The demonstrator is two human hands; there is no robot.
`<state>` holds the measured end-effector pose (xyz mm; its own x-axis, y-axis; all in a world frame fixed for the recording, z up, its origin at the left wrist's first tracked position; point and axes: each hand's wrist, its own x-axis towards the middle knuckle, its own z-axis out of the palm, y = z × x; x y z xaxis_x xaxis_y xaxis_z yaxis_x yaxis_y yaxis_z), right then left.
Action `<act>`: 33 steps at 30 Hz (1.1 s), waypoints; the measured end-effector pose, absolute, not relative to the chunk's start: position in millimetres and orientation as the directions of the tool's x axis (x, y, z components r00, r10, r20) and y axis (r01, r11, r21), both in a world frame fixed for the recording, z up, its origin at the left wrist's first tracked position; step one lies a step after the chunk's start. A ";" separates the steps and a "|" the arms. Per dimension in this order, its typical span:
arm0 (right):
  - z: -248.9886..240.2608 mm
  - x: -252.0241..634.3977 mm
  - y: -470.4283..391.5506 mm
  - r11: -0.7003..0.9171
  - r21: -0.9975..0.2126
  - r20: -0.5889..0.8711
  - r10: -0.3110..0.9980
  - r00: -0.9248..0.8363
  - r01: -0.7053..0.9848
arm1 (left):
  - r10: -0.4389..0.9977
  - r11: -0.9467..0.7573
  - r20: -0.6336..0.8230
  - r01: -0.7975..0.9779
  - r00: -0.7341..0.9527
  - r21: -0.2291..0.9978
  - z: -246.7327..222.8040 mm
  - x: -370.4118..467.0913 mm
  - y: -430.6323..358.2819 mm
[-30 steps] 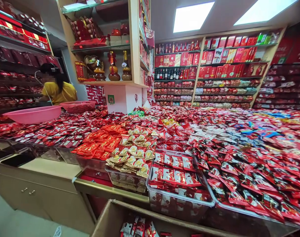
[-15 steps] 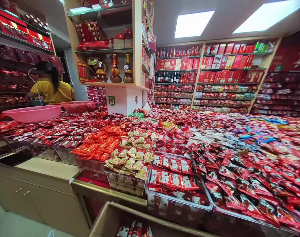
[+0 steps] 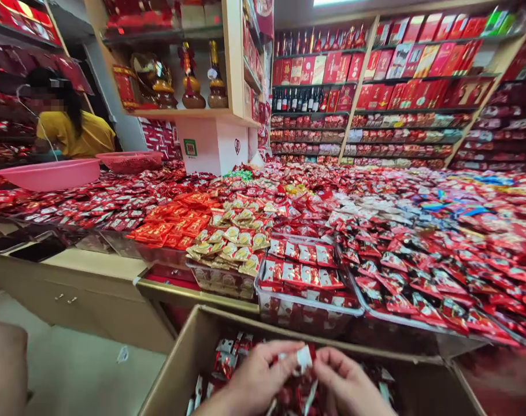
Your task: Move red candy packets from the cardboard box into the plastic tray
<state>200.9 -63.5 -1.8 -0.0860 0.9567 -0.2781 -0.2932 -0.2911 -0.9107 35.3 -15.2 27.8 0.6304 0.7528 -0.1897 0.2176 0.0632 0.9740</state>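
Above an open cardboard box (image 3: 193, 341), my left hand (image 3: 260, 375) pinches one side of a small red and white packet (image 3: 305, 358). My right hand (image 3: 347, 378) grips its other side, fingertips close to the left ones. More red and white packets (image 3: 228, 358) lie inside the box below and around both hands. Just behind the box stands a clear plastic bin (image 3: 308, 305), filled with neat rows of similar red and white packets. What the packets contain does not show.
Gold packets (image 3: 232, 242), orange-red packets (image 3: 171, 222) and black-and-red packets (image 3: 419, 277) heap the counter. Pink baskets (image 3: 50, 176) stand at the left, near a person in yellow (image 3: 76, 130). A blurred bare limb (image 3: 3, 367) enters at the left edge. Shelves (image 3: 354, 86) line the back wall.
My view has tilted down, bringing more of the cardboard box into sight. Both my hands have come into view, holding a packet. A limb has appeared at the left edge.
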 end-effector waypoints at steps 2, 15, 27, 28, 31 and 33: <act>9.5 204.3 -64.5 -0.313 -0.783 -0.363 0.932 -0.014 -0.537 | 0.779 0.180 -0.185 0.068 0.599 0.981 26.9 36.5 -16.6; 27.8 208.8 -65.9 -0.380 -0.645 -0.471 0.881 -0.047 -0.663 | 0.637 -0.116 -0.142 0.277 0.758 0.954 21.6 43.9 -23.6; 21.6 213.3 -72.1 -0.377 -0.837 -0.419 0.908 0.021 -0.397 | 0.659 0.081 -0.237 0.247 0.714 0.966 23.0 34.4 -22.9; 20.8 213.3 -73.1 -0.373 -0.860 -0.407 0.913 0.027 -0.347 | 0.670 0.066 -0.234 0.257 0.705 0.964 22.1 32.7 -22.1; 17.9 212.8 -75.4 -0.330 -0.924 -0.328 0.944 -0.047 -0.194 | 0.663 -0.027 -0.211 0.304 0.718 0.952 17.3 27.9 -20.4; 15.9 212.0 -76.8 -0.312 -0.945 -0.293 0.940 -0.173 -0.099 | 0.626 -0.090 -0.211 0.339 0.751 0.937 13.2 26.3 -20.8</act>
<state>212.0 -76.8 15.9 -0.1726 0.9404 -0.2929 -0.0987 -0.3124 -0.9448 26.3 -20.8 13.2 0.7508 0.6258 -0.2114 0.3387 -0.0900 0.9366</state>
